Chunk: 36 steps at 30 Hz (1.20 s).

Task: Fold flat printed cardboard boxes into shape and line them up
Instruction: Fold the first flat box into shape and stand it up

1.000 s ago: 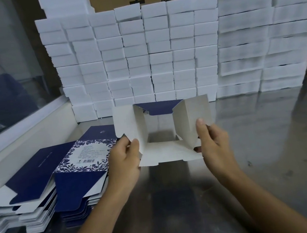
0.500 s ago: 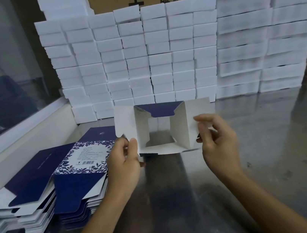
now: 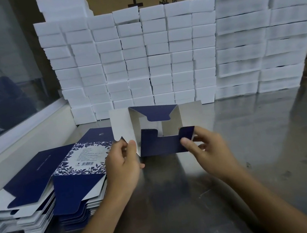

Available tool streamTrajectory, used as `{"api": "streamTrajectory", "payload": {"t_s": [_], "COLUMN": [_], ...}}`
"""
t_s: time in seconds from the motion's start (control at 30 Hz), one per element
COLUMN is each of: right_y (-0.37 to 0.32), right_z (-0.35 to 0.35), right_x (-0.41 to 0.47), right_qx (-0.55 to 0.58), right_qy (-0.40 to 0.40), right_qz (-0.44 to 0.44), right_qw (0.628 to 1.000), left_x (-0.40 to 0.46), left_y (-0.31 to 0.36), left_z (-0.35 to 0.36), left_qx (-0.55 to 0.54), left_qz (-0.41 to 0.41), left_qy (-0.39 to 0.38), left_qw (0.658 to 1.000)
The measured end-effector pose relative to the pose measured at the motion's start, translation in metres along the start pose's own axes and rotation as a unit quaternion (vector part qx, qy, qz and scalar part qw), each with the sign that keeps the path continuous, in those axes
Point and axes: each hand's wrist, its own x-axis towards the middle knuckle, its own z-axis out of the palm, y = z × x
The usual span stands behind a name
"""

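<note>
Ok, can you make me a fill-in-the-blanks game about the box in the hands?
1. Both hands, left hand and right hand, hold one half-folded ____.
2. The flap folded up at its near end is dark ____.
3. The flat boxes are stacked on the person's ____ side.
4. The stacked blocks behind are ____.

Missing words: box, blue, left, white

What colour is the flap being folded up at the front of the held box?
Dark navy blue flap, best seen in the head view.

Your left hand [image 3: 122, 162] and right hand [image 3: 203, 148] held a blue box [image 3: 157, 133] above the shiny worktop [image 3: 263, 149], folding its flaps.
</note>
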Motion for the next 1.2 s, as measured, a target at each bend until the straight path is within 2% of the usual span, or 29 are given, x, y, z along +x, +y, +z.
{"api": "streamTrajectory", "payload": {"t_s": [0.1, 0.2, 0.37, 0.57, 0.77, 0.9, 0.97, 1.2], "right_y": [0.0, -0.003, -0.012, -0.01, -0.007, -0.006, -0.006, -0.02], "right_z": [0.0, 0.001, 0.002, 0.005, 0.007, 0.015, 0.016, 0.04], "right_x": [0.002, 0.001, 0.001, -0.002, 0.0, -0.001, -0.001, -0.014], "right_qx": [-0.003, -0.002, -0.013, -0.003, 0.032, 0.116, 0.11, 0.054], "right_qy": [0.065, 0.101, 0.155, 0.188, 0.212, 0.256, 0.221, 0.003], "right_qz": [0.005, 0.009, 0.004, 0.018, 0.01, 0.108, 0.115, 0.096], "right_qw": [0.998, 0.995, 0.988, 0.982, 0.977, 0.953, 0.962, 0.994], "left_x": [-0.001, -0.006, -0.011, -0.012, -0.011, -0.015, -0.018, -0.025], "left_y": [0.0, 0.0, -0.004, -0.007, -0.009, -0.009, -0.008, -0.001], "left_z": [0.001, -0.001, -0.002, 0.002, 0.005, 0.012, 0.015, 0.023], "left_qx": [0.015, 0.057, 0.169, 0.219, 0.179, 0.122, 0.105, -0.003], "left_qz": [0.025, 0.085, 0.184, 0.206, 0.217, 0.15, 0.121, -0.041], "left_qy": [-0.015, -0.042, -0.083, -0.067, -0.073, -0.078, -0.087, -0.109], "left_qw": [0.999, 0.994, 0.965, 0.951, 0.957, 0.978, 0.983, 0.993]}}
